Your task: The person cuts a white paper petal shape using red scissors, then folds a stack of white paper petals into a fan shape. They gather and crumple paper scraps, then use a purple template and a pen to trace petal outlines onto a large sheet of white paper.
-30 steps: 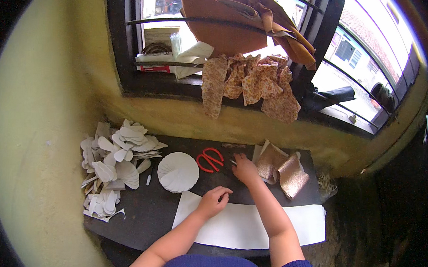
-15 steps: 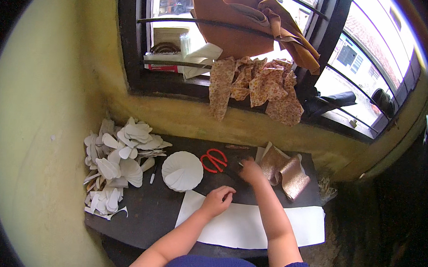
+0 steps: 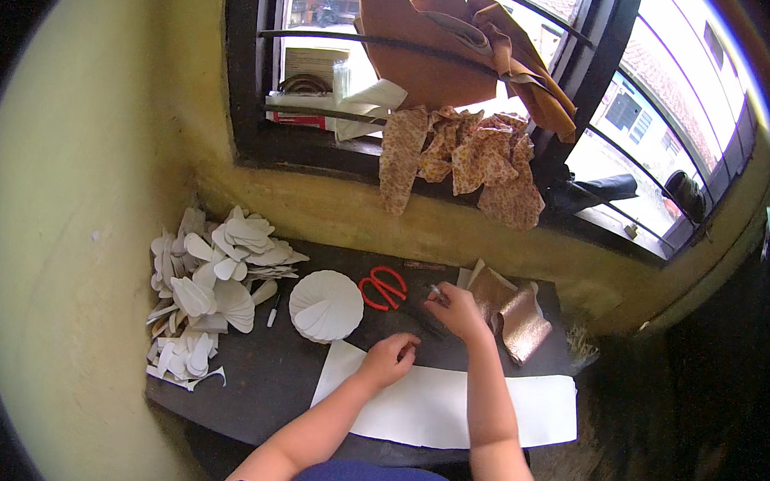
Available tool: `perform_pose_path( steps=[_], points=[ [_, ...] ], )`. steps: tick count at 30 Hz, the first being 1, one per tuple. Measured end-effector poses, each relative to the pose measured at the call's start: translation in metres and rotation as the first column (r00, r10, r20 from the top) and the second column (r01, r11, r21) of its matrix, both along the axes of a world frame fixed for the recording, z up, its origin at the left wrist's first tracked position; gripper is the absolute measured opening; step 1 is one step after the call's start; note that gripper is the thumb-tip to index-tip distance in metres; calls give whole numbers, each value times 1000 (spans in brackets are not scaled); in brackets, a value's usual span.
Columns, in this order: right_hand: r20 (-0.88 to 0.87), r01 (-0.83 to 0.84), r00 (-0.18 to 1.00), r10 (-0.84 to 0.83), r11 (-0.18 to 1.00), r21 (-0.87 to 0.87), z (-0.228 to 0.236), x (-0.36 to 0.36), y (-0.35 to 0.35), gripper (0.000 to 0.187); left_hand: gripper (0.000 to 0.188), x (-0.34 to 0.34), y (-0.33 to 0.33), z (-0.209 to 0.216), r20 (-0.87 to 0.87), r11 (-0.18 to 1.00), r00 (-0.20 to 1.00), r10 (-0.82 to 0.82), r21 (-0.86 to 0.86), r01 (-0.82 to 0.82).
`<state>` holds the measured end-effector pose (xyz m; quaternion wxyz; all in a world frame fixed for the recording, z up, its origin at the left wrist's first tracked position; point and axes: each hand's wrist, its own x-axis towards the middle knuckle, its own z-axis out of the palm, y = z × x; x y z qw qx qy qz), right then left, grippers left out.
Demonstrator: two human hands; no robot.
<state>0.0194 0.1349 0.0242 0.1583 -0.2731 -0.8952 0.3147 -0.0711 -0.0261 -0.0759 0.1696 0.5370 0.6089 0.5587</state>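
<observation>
My right hand (image 3: 453,309) is closed over the dark tabletop (image 3: 267,390), pinching a slim pale pen-like stick (image 3: 437,290). Right beside it lies a folded piece of shiny bronze material (image 3: 521,322). My left hand (image 3: 387,361) is curled loosely at the upper edge of a long white sheet (image 3: 524,410), and nothing shows in its fingers. Between the hands and a round stack of fanned white petal-shaped pieces (image 3: 326,307) lie red-handled scissors (image 3: 383,289). Their blades barely show against the dark top.
A heap of white petal-shaped cutouts (image 3: 220,268) fills the table's left end, with a white-capped marker (image 3: 274,311) next to it. Behind the table, brown sheet material (image 3: 436,54) and patterned cloth (image 3: 466,154) hang at the barred window. A yellow wall (image 3: 76,227) borders the left side.
My right hand has lifted slightly from the tabletop with the pen-like stick, which now shows more clearly. My left hand stays by the sheet's edge. The whole view has shifted a little.
</observation>
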Motion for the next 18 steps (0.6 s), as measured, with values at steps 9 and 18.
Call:
perform_pose_path(
  steps=[9,18],
  points=[
    [-366,-43,851,-376,645,-763,-17,37,-50,13,18,-4,-3,16,114,992,987,109,57,-116],
    [-357,-96,838,-412,533,-840,-16,36,-67,14,26,-6,-15,22,-381,901,911,157,-323,-291]
  ],
)
